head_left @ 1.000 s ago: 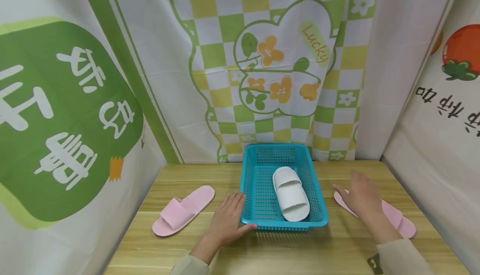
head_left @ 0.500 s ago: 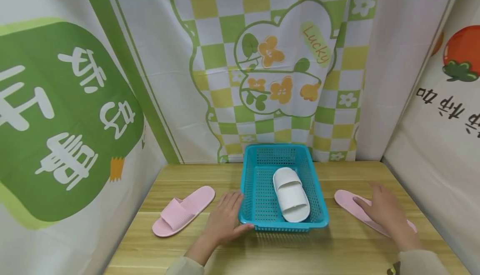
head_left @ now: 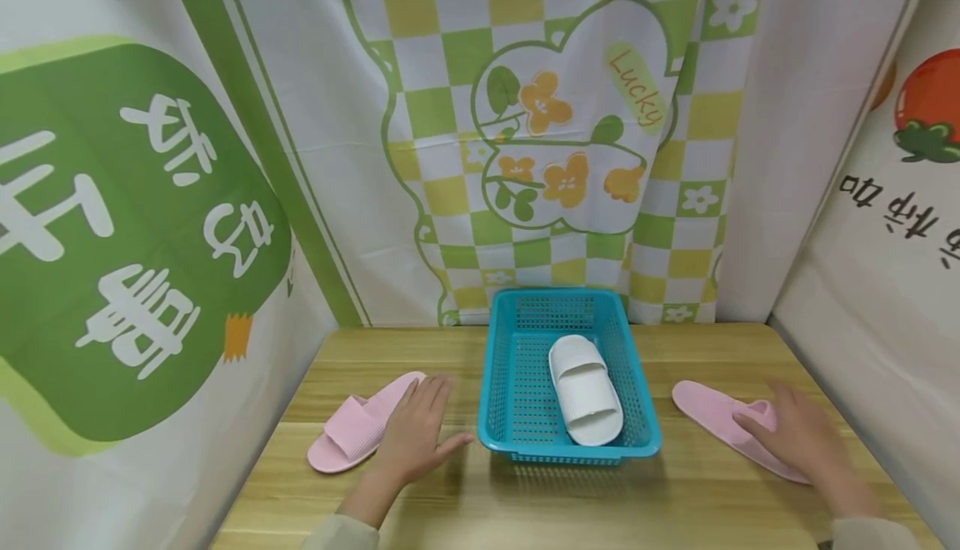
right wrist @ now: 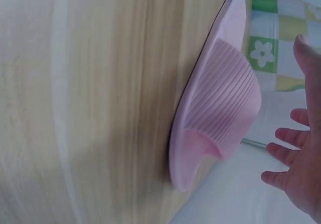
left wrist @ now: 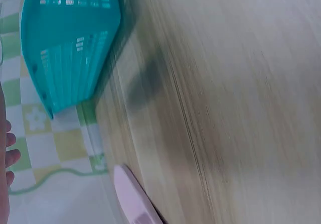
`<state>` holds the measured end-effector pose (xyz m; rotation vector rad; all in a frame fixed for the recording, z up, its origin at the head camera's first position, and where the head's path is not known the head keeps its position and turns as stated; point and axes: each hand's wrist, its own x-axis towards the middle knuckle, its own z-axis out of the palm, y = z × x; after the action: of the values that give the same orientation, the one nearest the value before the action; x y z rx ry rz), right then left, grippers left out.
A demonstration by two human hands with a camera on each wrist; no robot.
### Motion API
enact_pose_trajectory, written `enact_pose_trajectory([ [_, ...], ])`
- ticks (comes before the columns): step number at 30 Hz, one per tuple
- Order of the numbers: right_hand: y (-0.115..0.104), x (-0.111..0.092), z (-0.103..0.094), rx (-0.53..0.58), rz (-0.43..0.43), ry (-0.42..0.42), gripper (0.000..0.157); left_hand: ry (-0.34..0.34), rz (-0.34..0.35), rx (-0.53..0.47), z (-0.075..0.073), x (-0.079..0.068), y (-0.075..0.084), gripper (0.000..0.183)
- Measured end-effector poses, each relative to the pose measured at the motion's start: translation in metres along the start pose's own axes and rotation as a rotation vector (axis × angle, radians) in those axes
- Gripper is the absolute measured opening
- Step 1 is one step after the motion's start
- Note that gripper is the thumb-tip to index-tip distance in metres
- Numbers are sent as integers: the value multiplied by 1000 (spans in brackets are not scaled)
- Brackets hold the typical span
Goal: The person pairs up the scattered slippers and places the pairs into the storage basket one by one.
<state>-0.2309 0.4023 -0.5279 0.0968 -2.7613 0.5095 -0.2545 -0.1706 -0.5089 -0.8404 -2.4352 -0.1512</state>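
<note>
My left hand (head_left: 412,433) hovers, fingers spread and thumb out, between a pink slipper (head_left: 351,432) on the left and the basket. It covers part of that slipper's toe end in the head view and holds nothing. Over the other pink slipper (head_left: 712,412), on the right, hangs my right hand (head_left: 806,437). The right wrist view shows this slipper's ribbed strap (right wrist: 225,93) with the right hand (right wrist: 306,148) apart from it, fingers extended. A white slipper (head_left: 587,392) lies inside the turquoise basket (head_left: 491,392), toward its right side.
The wooden table (head_left: 570,508) bears the basket at its middle, near the back edge. A checkered fabric backdrop (head_left: 457,108) hangs right behind it. Printed cloth walls (head_left: 315,283) close in the left and right sides.
My left hand has left the basket's near left corner and moved left toward the pink slipper. My right hand has shifted right and nearer, along the right pink slipper.
</note>
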Motion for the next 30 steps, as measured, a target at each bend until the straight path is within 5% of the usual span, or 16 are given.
enact_pose_trajectory([
  [10, 19, -9, 11, 21, -128, 49, 61, -68, -159, 25, -6, -19, -23, 82],
  [18, 27, -17, 20, 77, -173, 90, 75, -105, -271, 48, -8, -33, -39, 85],
  [26, 32, -24, 24, 102, -142, 79, 90, -21, -373, 27, -4, -47, -53, 89],
  [30, 32, -27, 25, 104, -145, 88, 92, -34, -436, 22, -1, -53, -59, 92],
])
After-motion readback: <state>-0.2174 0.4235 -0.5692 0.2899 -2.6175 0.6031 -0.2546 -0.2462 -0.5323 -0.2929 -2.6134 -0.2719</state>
